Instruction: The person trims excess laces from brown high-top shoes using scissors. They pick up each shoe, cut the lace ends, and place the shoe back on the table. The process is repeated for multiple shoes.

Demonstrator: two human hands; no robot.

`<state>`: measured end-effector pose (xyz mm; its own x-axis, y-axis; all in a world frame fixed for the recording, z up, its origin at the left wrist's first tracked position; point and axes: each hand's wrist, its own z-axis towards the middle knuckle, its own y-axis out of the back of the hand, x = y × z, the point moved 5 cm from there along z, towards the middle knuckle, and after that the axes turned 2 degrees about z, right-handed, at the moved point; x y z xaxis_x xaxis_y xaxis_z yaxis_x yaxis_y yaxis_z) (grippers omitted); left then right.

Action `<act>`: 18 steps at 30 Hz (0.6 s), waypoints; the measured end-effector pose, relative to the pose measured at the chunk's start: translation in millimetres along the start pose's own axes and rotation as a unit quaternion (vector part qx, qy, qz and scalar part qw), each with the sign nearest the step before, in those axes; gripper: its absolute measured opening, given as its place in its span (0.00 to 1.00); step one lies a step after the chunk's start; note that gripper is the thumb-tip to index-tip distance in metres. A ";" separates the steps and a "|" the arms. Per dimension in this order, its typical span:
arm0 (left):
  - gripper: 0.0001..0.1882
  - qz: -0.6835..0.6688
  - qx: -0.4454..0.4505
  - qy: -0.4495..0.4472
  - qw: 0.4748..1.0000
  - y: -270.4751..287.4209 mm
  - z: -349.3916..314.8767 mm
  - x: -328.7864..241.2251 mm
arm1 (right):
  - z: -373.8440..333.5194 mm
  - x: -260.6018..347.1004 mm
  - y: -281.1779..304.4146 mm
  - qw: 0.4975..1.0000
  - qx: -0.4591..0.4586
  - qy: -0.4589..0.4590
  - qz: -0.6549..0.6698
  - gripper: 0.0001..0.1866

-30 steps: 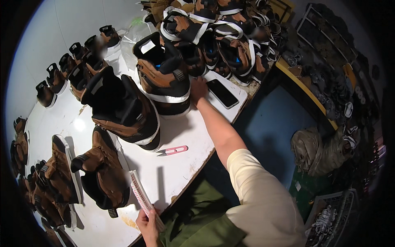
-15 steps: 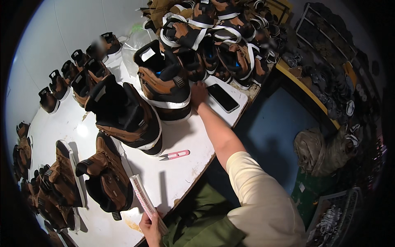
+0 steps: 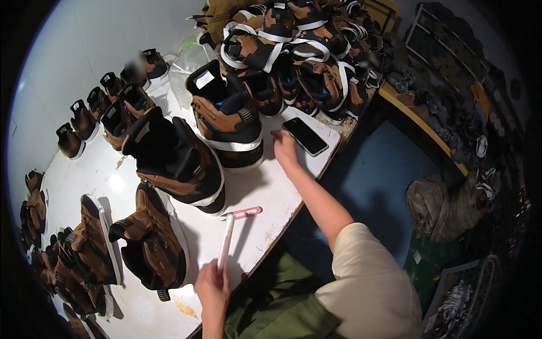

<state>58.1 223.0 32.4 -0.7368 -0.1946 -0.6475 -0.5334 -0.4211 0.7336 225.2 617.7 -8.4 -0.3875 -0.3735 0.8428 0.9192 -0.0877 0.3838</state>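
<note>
Seen from here, the left hand (image 3: pixel 213 286) is closed on the pale strip (image 3: pixel 227 240) near the wearer-side edge of the table (image 3: pixel 276 189), long axis toward the pink snips (image 3: pixel 248 212). The right hand (image 3: pixel 285 149), half-open (apparently empty), lies farther off, beside the phone (image 3: pixel 305 136).

Away on the left rose the pale wall (image 3: pixel 84 45), thin seams running up it; beneath it spread the white tabletop (image 3: pixel 279 189), scuffed and stained, one glare spot (image 3: pixel 117 182) blazing back the light; over to the right, a drop to the blue floor (image 3: pixel 367 169), soft shadow lying across it; past that a yellow ledge (image 3: pixel 423 129) slanted through; and behind, a pale-barred rack (image 3: pixel 414 24) sank into deep gloom.
</note>
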 end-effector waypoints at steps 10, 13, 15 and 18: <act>0.16 0.022 -0.133 -0.129 0.982 -1.7 50.8 -28.9 | -163.6 126.5 31.2 0.788 0.246 -0.140 0.546 0.15; 0.12 -0.250 -0.088 0.000 0.964 10.8 40.9 -29.1 | -195.6 156.2 19.7 0.767 0.308 -0.138 0.546 0.15; 0.12 -0.407 -0.059 0.046 0.910 14.0 33.2 -24.6 | -218.1 173.8 11.1 0.734 0.381 -0.117 0.550 0.16; 0.12 -0.558 -0.068 0.054 0.825 31.4 14.8 -23.1 | -247.4 192.8 -3.1 0.709 0.426 -0.141 0.543 0.15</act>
<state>52.2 227.4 73.5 0.2262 0.3072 -0.9244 -0.7980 -0.4857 -0.3567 164.8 317.4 59.5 0.4084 0.4184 0.8113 0.3559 0.7454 -0.5636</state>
